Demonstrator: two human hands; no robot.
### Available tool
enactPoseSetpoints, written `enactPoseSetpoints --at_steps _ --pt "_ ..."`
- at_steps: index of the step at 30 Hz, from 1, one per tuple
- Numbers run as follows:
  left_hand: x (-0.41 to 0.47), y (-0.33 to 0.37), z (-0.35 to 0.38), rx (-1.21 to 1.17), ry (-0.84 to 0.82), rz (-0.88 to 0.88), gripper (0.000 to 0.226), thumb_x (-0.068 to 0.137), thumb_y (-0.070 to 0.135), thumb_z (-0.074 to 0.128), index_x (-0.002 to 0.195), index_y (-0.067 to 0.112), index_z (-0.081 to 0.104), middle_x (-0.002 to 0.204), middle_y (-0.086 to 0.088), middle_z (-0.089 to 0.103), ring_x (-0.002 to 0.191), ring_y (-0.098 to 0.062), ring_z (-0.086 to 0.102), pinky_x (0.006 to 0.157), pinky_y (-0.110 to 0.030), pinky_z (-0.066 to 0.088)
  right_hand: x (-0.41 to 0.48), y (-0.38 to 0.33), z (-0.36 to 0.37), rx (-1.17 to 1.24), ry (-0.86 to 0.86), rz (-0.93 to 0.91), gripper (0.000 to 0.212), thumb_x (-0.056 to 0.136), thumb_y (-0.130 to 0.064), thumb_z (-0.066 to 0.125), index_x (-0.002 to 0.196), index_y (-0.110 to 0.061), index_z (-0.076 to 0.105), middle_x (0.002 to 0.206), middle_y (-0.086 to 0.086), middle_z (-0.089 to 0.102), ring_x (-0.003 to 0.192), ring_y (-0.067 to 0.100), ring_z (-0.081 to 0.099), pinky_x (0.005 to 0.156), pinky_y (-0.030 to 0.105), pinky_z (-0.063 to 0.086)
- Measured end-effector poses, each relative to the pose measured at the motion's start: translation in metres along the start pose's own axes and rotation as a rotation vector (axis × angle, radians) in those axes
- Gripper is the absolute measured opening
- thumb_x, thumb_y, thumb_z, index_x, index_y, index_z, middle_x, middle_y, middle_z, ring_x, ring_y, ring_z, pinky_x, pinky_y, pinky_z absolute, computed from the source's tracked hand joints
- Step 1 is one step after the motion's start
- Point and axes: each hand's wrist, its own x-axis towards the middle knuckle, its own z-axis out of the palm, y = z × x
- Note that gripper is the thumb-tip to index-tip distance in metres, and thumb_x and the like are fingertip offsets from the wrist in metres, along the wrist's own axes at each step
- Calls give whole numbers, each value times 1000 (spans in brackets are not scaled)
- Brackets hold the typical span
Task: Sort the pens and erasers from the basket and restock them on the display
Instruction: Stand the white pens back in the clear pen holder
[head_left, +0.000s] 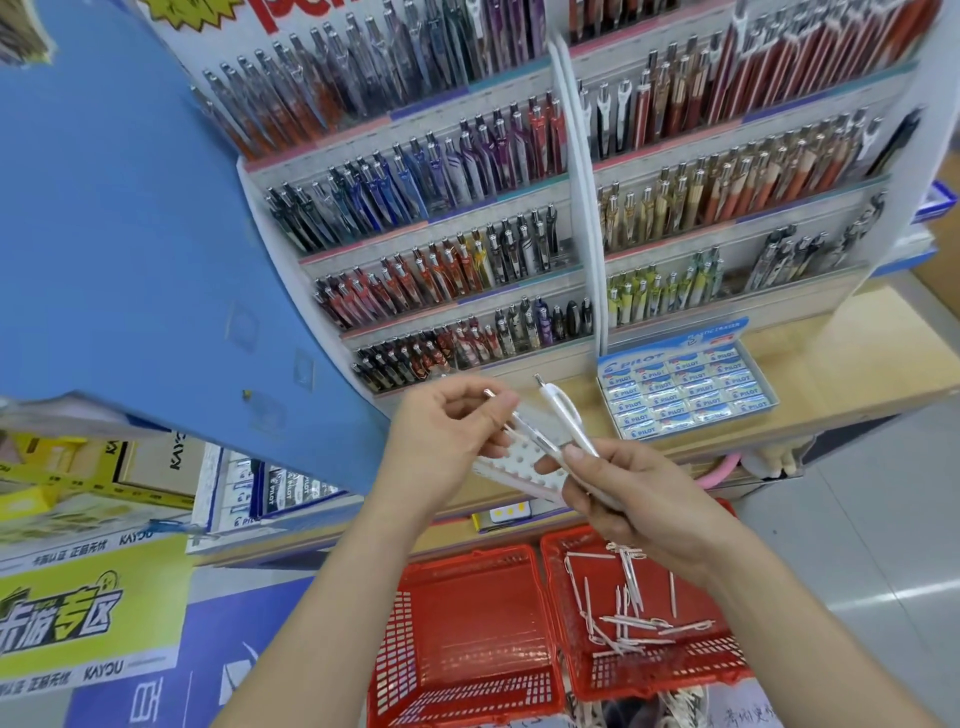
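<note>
In front of the tiered pen display (467, 208), my left hand (447, 441) pinches the top end of a white pen (519, 423). My right hand (639, 504) grips a bundle of white pens (566, 415) together with a white dotted holder piece (519, 467). Below, the right red basket (644, 675) holds several loose white pens (628, 618). The left red basket (467, 639) beside it looks empty. A blue box of Pilot erasers (685, 389) sits on the wooden shelf at the foot of the display.
A large blue panel (130, 234) leans in at the left. Yellow Kayou boxes (78, 478) and Pilot packs (280, 493) fill the lower left shelf. A pink hoop (719, 470) hangs under the shelf edge. Grey floor (857, 519) lies to the right.
</note>
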Motion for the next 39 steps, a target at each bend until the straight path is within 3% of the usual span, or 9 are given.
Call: enactPoseSetpoints --at_steps 5,9,13,15,19,23,28,33,39 --pt "-4 0 -20 -14 -36 -16 12 84 3 65 90 9 73 76 -15 73 69 -18 70 66 -22 57 1 6 -6 22 106 -14 34 79 -36 64 93 -6 71 57 1 39 45 11 20 40 22 13" --pt "1 1 -33 14 141 45 13 82 -1 66 84 10 72 69 -9 72 63 -17 68 62 -22 57 6 8 -5 28 294 -4 33 88 -42 57 92 -12 69 55 2 39 39 9 21 38 17 17" --pt "16 -14 -45 300 252 123 20 81 8 71 73 27 72 63 1 70 61 -13 65 64 -24 57 4 14 -20 64 429 15 29 99 -28 44 102 -15 70 58 2 45 43 11 24 36 18 18" --pt "17 -22 -39 474 245 170 14 82 13 71 76 26 73 62 7 68 59 -8 62 63 -24 55 1 16 -25 61 459 -6 27 100 -19 44 103 -12 69 61 2 44 45 11 25 36 19 19" --pt "26 -37 -27 726 233 323 8 85 17 69 88 12 75 73 2 69 70 -18 64 70 -35 53 -2 21 -26 51 474 -41 23 99 -13 45 100 -9 67 65 6 40 50 14 24 40 20 18" --pt "37 -45 -21 879 225 393 13 87 20 66 94 12 73 81 -5 70 74 -20 62 70 -34 51 -3 29 -30 49 473 -57 26 98 -11 48 99 14 55 72 14 34 49 14 22 40 20 16" --pt "45 -51 -15 953 180 388 14 88 22 64 93 13 73 85 -4 67 79 -20 59 71 -31 46 -3 29 -30 130 428 -84 21 96 -11 52 89 -14 72 64 7 41 42 8 25 38 18 18" --pt "55 -59 -13 1007 172 406 14 88 23 65 92 13 74 81 0 52 79 -15 47 64 -27 36 -3 26 -28 139 408 -83 16 90 -14 60 87 -18 75 64 9 37 40 7 21 35 17 18" --pt "62 -63 -5 1126 144 375 18 91 27 59 96 17 73 82 3 49 87 -22 55 64 -30 40 -2 26 -24 134 401 -49 16 87 -12 63 100 -8 71 55 -1 38 39 5 21 35 16 19"
